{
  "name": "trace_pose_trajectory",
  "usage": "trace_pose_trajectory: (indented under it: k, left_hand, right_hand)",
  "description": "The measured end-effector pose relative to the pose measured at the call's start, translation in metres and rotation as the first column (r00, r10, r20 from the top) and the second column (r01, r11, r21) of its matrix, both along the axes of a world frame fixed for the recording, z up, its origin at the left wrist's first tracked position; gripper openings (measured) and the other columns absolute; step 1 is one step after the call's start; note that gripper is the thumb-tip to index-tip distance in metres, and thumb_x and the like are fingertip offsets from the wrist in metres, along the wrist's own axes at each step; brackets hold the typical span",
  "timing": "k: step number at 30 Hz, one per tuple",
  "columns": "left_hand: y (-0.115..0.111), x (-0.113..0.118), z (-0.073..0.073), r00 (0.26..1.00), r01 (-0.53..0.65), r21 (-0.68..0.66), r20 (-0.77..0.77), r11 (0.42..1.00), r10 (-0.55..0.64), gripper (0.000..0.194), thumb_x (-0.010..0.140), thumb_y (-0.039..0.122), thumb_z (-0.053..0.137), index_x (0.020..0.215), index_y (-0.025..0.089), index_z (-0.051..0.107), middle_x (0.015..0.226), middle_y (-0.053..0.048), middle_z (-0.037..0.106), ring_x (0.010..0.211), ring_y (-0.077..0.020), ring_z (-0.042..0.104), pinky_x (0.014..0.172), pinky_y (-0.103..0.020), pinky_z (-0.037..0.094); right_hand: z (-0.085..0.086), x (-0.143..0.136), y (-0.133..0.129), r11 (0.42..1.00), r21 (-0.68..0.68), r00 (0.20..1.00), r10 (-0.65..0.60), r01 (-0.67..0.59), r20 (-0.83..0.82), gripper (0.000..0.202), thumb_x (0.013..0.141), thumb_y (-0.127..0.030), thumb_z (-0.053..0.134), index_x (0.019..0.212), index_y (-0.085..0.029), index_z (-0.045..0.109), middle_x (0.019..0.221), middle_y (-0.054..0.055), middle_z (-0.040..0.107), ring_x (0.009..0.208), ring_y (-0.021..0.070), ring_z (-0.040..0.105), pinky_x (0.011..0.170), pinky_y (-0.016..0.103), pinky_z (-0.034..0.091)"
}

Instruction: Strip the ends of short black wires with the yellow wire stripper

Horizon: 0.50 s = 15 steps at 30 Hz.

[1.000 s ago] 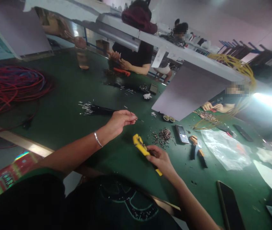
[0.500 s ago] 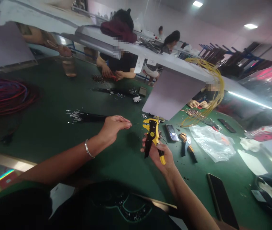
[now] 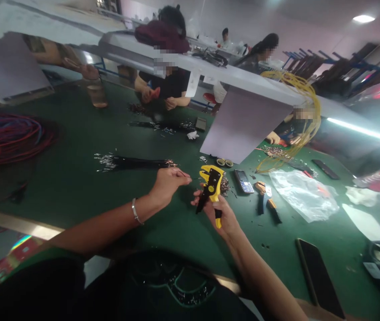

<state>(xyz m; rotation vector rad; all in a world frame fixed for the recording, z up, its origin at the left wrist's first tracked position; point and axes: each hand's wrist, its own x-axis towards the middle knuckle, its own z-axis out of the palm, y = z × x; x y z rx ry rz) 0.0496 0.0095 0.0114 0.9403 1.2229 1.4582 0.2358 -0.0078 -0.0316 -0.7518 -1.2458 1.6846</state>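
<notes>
Hands apart over bench point(image 3: 163, 236), in from near edge. Left hand point(image 3: 171, 183) pinched on thin wire point(image 3: 194, 179), tip toward pliers point(image 3: 212, 185); right hand point(image 3: 222, 215) wrapped round pliers, mouth facing wire. Wire bundle point(image 3: 132, 162) nearer far edge. Step, likely: presenting wire end. Next move calls for careful tip-to-mouth alignment.

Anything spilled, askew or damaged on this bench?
Nothing looks clearly damaged. The small metal pieces beside the yellow tool lie loose on the table, a few strayed from the pile; whether spilled or put there, I can't tell. A crumpled white wad beyond the wire bundle looks like litter.
</notes>
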Motion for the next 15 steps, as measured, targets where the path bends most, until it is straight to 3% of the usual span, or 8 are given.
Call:
trace_pose_trajectory:
  k: [9,15]
  left_hand:
    - [-0.004,0.009,-0.015,0.993,0.018,-0.081,0.117,0.997,-0.009,0.012,0.054,0.014,0.077,0.060,0.013,0.066,0.066,-0.004,0.068,0.063,-0.0137,0.062,0.067,-0.031,0.051]
    - [-0.008,0.012,-0.020,0.994,0.028,-0.087,0.107,0.996,-0.018,0.010,0.056,0.012,0.074,0.058,0.013,0.064,0.065,-0.004,0.067,0.064,-0.0138,0.063,0.066,-0.030,0.051]
  right_hand:
    - [-0.011,-0.011,-0.002,0.999,-0.026,0.994,-0.025,0.028,0.107,0.040,0.069,-0.024,0.048,0.106,-0.016,0.062,0.099,0.011,0.070,0.089,0.0268,0.067,0.084,0.043,0.052]
    - [-0.019,-0.010,-0.002,0.999,0.005,0.985,-0.054,0.054,0.162,0.036,0.065,-0.023,0.051,0.099,-0.018,0.063,0.090,0.007,0.070,0.082,0.0248,0.066,0.078,0.039,0.052]
